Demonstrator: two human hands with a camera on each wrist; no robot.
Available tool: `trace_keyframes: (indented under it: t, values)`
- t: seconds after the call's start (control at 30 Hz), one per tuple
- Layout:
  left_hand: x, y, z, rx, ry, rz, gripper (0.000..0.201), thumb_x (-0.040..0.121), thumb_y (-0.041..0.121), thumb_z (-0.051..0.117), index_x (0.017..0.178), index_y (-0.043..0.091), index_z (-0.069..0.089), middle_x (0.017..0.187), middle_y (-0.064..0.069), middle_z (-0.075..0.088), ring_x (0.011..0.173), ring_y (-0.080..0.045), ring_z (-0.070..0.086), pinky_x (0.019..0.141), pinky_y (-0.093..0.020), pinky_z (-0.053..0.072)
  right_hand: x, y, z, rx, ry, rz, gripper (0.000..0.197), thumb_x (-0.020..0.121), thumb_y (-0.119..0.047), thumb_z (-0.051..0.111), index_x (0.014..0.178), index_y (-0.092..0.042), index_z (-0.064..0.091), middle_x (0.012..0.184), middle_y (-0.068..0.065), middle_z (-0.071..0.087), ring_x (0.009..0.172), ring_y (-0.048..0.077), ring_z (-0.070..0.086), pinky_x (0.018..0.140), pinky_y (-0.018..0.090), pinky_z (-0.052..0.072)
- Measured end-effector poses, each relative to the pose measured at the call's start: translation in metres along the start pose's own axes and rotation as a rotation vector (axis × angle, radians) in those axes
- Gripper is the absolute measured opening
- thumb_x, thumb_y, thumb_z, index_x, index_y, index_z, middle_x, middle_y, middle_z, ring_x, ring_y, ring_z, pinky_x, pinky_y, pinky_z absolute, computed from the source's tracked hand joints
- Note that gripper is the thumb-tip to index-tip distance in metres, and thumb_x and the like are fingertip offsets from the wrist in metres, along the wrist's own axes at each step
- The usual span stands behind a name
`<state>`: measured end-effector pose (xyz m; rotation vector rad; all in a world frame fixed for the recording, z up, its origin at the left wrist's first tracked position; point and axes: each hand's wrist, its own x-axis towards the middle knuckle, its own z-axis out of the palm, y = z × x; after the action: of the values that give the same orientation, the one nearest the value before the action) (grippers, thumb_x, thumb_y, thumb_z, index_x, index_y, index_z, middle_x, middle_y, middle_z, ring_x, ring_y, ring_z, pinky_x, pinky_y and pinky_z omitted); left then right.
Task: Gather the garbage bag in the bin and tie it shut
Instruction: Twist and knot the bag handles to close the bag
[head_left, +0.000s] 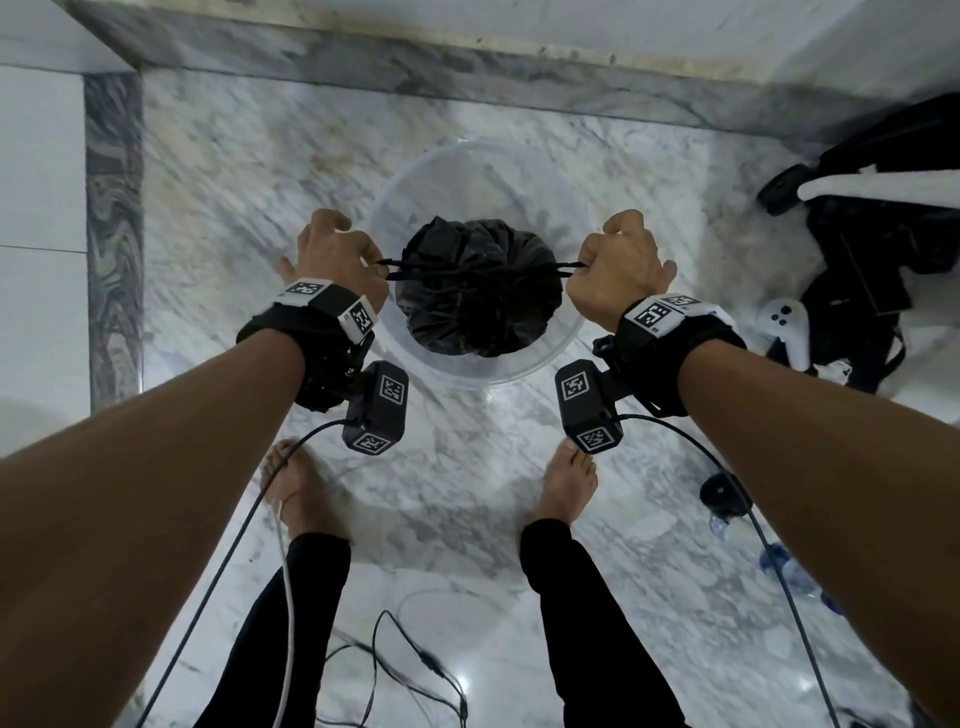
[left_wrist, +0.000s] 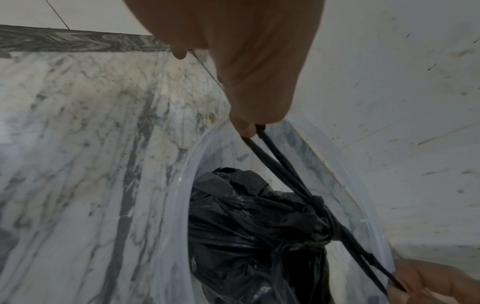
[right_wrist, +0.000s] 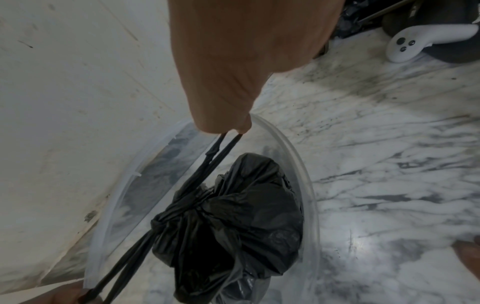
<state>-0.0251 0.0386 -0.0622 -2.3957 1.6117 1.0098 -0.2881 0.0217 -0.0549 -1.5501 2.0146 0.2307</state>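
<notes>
A black garbage bag (head_left: 478, 291) sits gathered inside a clear plastic bin (head_left: 566, 343) on the marble floor. Its black drawstrings (head_left: 467, 271) stretch taut sideways across the bag top, knotted at the gathered neck (left_wrist: 315, 200). My left hand (head_left: 332, 249) pinches the left string loop (left_wrist: 262, 144) at the bin's left rim. My right hand (head_left: 618, 265) pinches the right string loop (right_wrist: 221, 148) at the bin's right rim. The bag (right_wrist: 233, 222) fills only the middle of the bin (right_wrist: 306, 179). The bag (left_wrist: 246, 226) looks crumpled and closed at the top.
A white wall and grey marble skirting (head_left: 363, 57) run just behind the bin. Black gear and a white controller (head_left: 784, 327) lie on the floor at right. Cables (head_left: 415, 665) trail by my bare feet (head_left: 566, 483). A small black round object (head_left: 724, 491) sits at right.
</notes>
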Motion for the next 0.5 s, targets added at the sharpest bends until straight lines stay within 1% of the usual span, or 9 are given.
trace_keyframes:
  t: [0.1,0.3,0.5]
  values:
    - [-0.0004,-0.0007,0.0018,0.005,-0.015,0.003,0.013,0.083,0.024,0.058,0.09,0.02,0.068,0.138,0.0,0.038,0.133,-0.025,0.037,0.112,-0.057,0.021,-0.0005,0.0023,0.0005,-0.002,-0.003,-0.001,0.024,0.069,-0.012,0.05,0.086,-0.015,0.068,0.129,0.002,0.043,0.116,0.027,0.043,0.099,0.051,0.03]
    - [-0.0006,-0.0009,0.0017,-0.006,-0.019,0.009,0.012,0.082,0.023,0.059,0.089,0.019,0.068,0.137,-0.001,0.04,0.132,-0.025,0.038,0.112,-0.059,0.022,-0.0009,0.0035,0.0007,0.002,-0.01,0.003,0.024,0.069,-0.011,0.05,0.085,-0.014,0.067,0.125,0.003,0.044,0.114,0.027,0.044,0.1,0.053,0.03]
    - [-0.0011,-0.0017,0.0023,-0.005,-0.013,0.016,0.008,0.081,0.021,0.061,0.086,0.02,0.067,0.135,-0.001,0.042,0.13,-0.025,0.04,0.111,-0.059,0.022,-0.0006,0.0025,0.0001,0.007,-0.008,0.007,0.024,0.067,-0.01,0.048,0.083,-0.014,0.066,0.121,0.004,0.044,0.11,0.027,0.045,0.1,0.052,0.03]
